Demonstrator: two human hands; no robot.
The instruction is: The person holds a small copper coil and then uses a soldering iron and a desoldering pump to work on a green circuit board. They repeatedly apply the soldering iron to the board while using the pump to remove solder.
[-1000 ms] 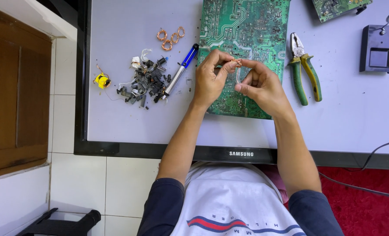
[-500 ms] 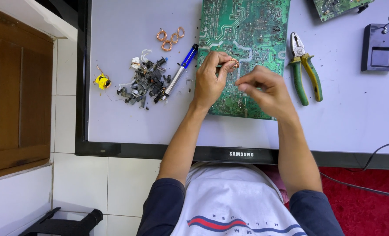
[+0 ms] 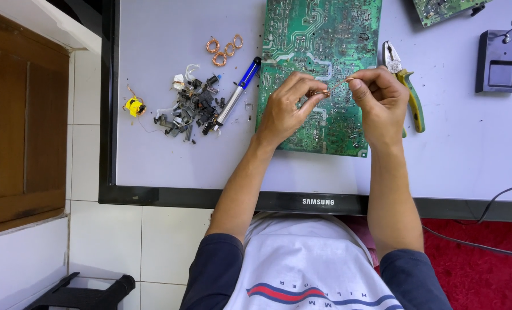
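**2 Hands Pinch a Thin Copper Wire Above the Green Board**

The left hand (image 3: 285, 112) and the right hand (image 3: 379, 97) meet over the green circuit board (image 3: 319, 34), which lies flat on the pale worktop (image 3: 152, 155). Between them runs a short copper wire (image 3: 332, 87), raised just clear of the board. The left grip is closed, thumb and forefinger pressed together on a small coppery piece at the wire's near end; the right grip is likewise pinched shut on the far end, so the strand looks taut, probably to keep it straight.

Just right of the board rest pliers (image 3: 404, 92) with green-yellow handles, close to the right hand. To the left lie a blue-handled tool (image 3: 237, 92), a heap of dark loose components (image 3: 190, 109), 3 copper coils (image 3: 225, 48) and a small yellow part (image 3: 134, 106).
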